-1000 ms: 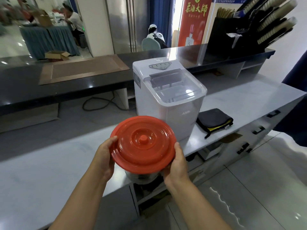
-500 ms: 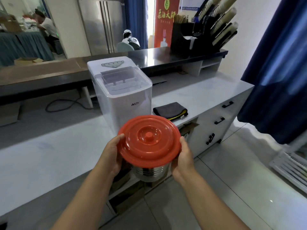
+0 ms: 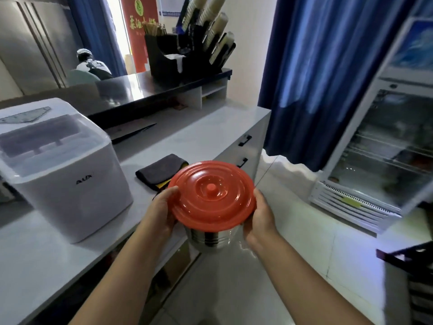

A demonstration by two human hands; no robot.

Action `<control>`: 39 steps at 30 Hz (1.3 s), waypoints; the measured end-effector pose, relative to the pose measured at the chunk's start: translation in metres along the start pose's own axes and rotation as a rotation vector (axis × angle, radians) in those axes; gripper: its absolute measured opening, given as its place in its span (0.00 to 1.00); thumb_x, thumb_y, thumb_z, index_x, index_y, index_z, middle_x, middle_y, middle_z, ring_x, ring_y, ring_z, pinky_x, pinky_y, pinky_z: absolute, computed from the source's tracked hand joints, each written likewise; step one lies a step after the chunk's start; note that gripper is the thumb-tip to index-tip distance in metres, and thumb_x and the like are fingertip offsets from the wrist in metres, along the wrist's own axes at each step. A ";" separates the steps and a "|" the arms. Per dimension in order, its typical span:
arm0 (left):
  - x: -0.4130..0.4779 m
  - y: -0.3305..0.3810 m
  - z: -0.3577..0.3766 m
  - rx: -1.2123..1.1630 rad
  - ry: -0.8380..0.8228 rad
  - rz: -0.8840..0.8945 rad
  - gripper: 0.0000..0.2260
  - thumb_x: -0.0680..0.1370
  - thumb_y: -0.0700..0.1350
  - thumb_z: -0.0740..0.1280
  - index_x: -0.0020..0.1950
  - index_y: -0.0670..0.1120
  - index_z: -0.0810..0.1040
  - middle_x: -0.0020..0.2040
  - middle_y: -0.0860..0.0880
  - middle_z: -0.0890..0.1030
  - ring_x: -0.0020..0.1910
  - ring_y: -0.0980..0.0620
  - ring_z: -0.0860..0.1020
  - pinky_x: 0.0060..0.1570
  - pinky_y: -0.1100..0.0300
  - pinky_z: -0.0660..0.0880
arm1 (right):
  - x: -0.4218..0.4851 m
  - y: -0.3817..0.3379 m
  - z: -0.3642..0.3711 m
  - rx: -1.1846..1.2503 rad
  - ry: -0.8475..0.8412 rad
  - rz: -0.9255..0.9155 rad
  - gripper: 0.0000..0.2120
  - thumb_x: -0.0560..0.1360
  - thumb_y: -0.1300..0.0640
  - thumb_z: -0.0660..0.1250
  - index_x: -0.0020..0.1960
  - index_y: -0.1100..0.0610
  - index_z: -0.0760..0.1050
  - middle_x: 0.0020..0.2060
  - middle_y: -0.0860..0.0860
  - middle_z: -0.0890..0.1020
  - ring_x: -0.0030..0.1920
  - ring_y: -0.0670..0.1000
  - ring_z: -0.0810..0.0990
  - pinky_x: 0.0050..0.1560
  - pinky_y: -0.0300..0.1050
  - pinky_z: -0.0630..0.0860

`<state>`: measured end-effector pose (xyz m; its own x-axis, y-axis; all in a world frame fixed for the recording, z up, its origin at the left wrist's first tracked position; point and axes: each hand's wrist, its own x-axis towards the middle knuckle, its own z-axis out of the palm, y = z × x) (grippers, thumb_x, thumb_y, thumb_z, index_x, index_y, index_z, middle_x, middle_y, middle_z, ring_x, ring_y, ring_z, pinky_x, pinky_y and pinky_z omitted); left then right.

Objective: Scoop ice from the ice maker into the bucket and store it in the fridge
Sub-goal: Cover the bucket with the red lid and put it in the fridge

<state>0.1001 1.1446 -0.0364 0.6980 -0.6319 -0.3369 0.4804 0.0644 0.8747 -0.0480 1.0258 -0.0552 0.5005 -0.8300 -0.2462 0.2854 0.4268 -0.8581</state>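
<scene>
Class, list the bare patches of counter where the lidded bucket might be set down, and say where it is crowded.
Bare: the counter strip on the near side of the ice maker, and the stretch beyond the folded cloth towards the curtain. Crowded: between ice maker and cloth, and the raised shelf with the cup rack.

round orange-red plastic lid [image 3: 210, 195] shuts off the inside of the ribbed steel bucket [image 3: 210, 239], contents unseen | fingers of left hand [image 3: 161, 212] and right hand [image 3: 260, 214] out of sight under the lid's rim | white box-shaped ice maker [image 3: 65, 184] cut by left edge, inside hazy | glass-door fridge [image 3: 386, 148] blurred, cut by right edge | folded dark grey cloth [image 3: 159, 170] partly behind the lid
</scene>
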 end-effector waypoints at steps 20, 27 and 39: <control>0.230 0.032 0.192 0.195 -0.423 -0.026 0.09 0.75 0.42 0.60 0.43 0.44 0.80 0.31 0.49 0.80 0.31 0.51 0.76 0.38 0.57 0.72 | 0.208 -0.109 -0.049 0.070 0.330 -0.196 0.16 0.79 0.47 0.57 0.38 0.49 0.78 0.33 0.49 0.80 0.37 0.48 0.78 0.43 0.46 0.72; 0.296 0.025 0.252 0.188 -0.429 -0.074 0.09 0.76 0.40 0.60 0.46 0.40 0.79 0.32 0.47 0.80 0.33 0.50 0.76 0.41 0.56 0.73 | 0.278 -0.139 -0.070 0.070 0.353 -0.210 0.18 0.78 0.45 0.58 0.32 0.48 0.74 0.27 0.46 0.76 0.29 0.45 0.74 0.31 0.42 0.67; 0.412 0.013 0.387 0.159 -0.365 -0.090 0.06 0.77 0.40 0.60 0.47 0.40 0.76 0.32 0.46 0.77 0.31 0.50 0.73 0.36 0.57 0.70 | 0.439 -0.211 -0.136 0.065 0.280 -0.210 0.14 0.76 0.49 0.59 0.33 0.49 0.72 0.30 0.49 0.75 0.34 0.47 0.73 0.40 0.44 0.70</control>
<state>0.1888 0.5860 -0.0293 0.4092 -0.8638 -0.2941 0.4230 -0.1061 0.8999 0.0003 0.5221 -0.0436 0.1845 -0.9646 -0.1886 0.4141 0.2503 -0.8751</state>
